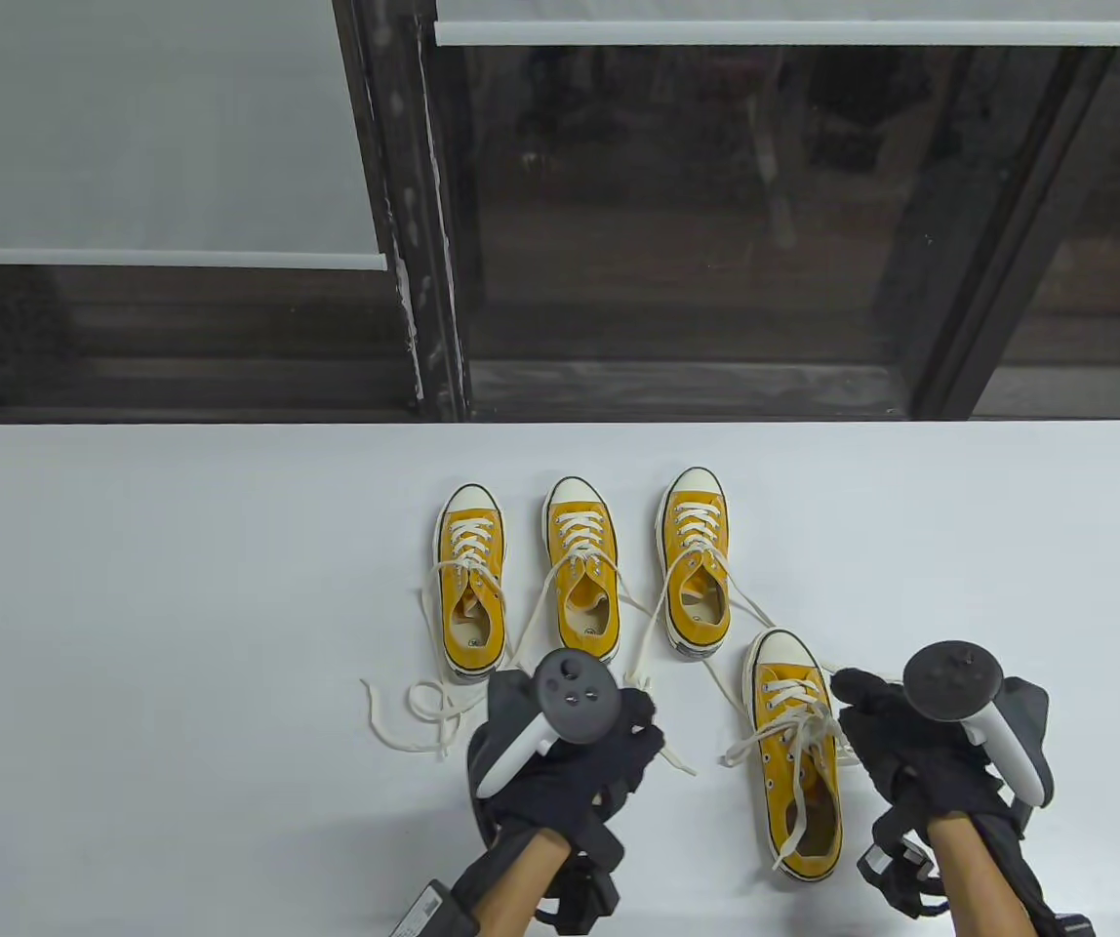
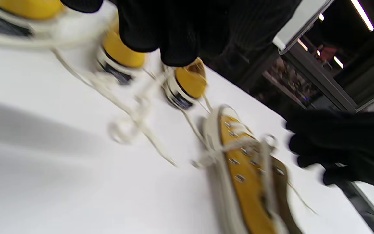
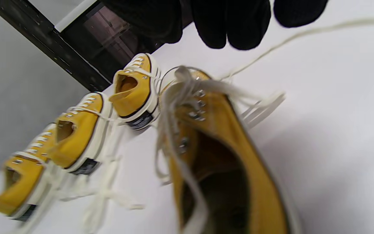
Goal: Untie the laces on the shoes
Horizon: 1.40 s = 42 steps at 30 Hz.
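Four yellow shoes (image 1: 794, 752) (laces loose), white table (image 1: 180, 634)

The white table (image 1: 131, 586) takes up the near half of the room, its far corners rounded. Behind its far edge stands a dark window wall (image 1: 677, 224), the glass nearly black with faint shapes in it. A dark upright post (image 1: 414, 215) splits that wall above the table's left-middle. Left of the post hangs a pale roller blind (image 1: 140, 127), drawn partway down. Right of it, high up, another blind's white bottom rail (image 1: 784, 32) runs across.
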Tool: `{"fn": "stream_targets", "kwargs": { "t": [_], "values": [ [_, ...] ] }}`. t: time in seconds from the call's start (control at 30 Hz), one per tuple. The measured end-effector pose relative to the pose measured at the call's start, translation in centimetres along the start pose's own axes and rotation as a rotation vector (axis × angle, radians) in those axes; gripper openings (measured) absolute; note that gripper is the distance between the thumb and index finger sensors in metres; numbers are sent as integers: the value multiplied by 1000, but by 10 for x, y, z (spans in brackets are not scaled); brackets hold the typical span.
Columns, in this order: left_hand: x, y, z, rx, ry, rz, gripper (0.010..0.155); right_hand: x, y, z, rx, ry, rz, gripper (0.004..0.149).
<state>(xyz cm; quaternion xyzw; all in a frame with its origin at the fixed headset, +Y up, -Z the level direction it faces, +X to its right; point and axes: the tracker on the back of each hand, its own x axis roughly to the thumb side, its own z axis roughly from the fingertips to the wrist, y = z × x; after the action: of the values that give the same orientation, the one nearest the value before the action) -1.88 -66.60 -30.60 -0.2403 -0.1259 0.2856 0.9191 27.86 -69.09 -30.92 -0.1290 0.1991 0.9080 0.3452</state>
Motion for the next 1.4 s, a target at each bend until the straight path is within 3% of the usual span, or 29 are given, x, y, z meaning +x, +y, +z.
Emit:
{"fn": "stream_targets", "kwargs": {
  "t": [0.07,0.2,0.37,0.43,0.53,0.6,0.7,0.97,1.1,1.27,1.4],
  "values": [
    [20,-12,-18,-82,11,1,51,-7,6,-10,62,-26,-75,51],
    [48,-39,-57,-144,87,-23,55,-19,11,-21,136,-21,-117,49],
    [64,-65,-95,-222,172,-52,63,-17,15,-21,129,-23,-100,47],
    [67,-73,-102,-212,197,-88,63,-15,16,-21,114,-28,-89,46],
    [71,-77,-107,-97,215,-144,45,-17,16,-21,109,-29,-87,46],
    [69,-75,-108,-115,204,-124,42,-20,17,-22,124,-32,-107,48],
    [64,-67,-105,-148,144,-12,40,-20,22,-25,162,-34,-97,53],
    [60,-24,-82,-153,17,249,40,-24,31,-30,129,29,-1,50],
    [64,12,-57,-142,-96,436,40,-24,33,-31,124,40,28,47],
    [65,63,-13,-27,-250,628,41,-28,33,-33,142,53,-14,46],
    [66,87,14,42,-344,689,42,-28,34,-33,135,56,-2,46]
  ]
}}
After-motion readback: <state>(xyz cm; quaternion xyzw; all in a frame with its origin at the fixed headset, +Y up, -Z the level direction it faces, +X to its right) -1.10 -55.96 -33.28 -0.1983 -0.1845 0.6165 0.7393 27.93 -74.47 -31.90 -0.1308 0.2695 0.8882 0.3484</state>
